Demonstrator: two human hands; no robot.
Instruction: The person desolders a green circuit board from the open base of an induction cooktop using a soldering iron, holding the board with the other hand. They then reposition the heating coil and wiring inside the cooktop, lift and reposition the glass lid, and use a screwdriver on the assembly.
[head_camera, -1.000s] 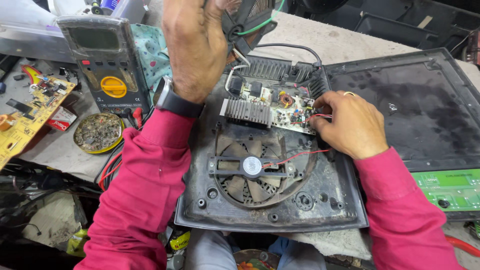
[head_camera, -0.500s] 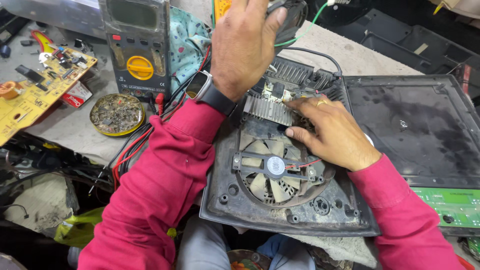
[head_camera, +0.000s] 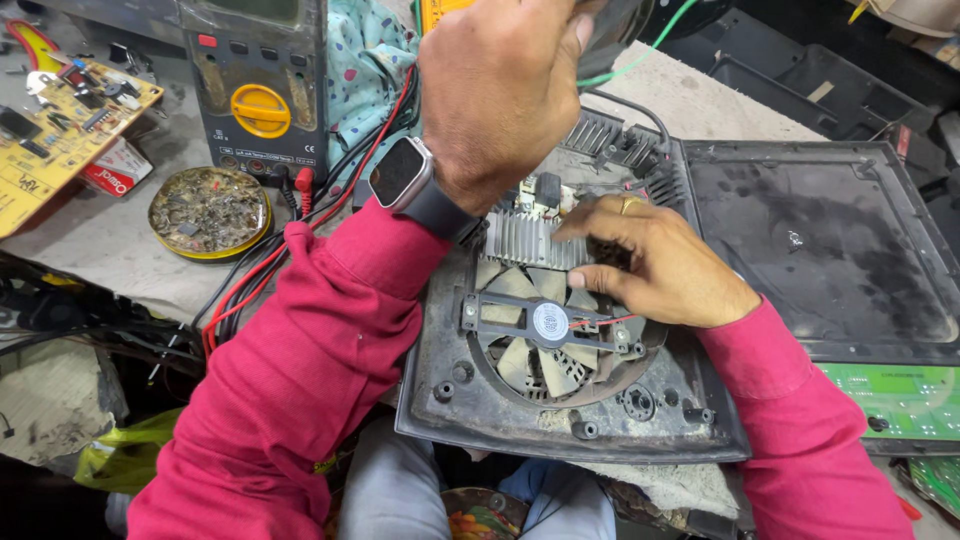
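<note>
A dusty black appliance base (head_camera: 520, 420) lies open in front of me, with a round cooling fan (head_camera: 545, 325) in its middle and a ribbed metal heat sink (head_camera: 520, 240) just beyond it. My right hand (head_camera: 665, 265) rests on the base, fingers pointing left and touching the heat sink and the small board behind it. My left hand (head_camera: 500, 85), with a dark smartwatch (head_camera: 400, 172) on the wrist, is raised above the base and closed around a dark tool (head_camera: 610, 30) whose shape is mostly hidden. A green wire (head_camera: 640, 55) runs off from it.
A multimeter (head_camera: 260, 95) with a yellow dial stands at the back left, with red and black leads trailing down. A round tin of scrap (head_camera: 208, 212) and a yellow circuit board (head_camera: 60, 135) lie left. The appliance's dark glass top (head_camera: 820, 250) and a green board (head_camera: 900, 400) lie right.
My view has shifted closer and to the right. My right hand has slid left across the base from the small board onto the heat sink. My left hand stays raised with the tool.
</note>
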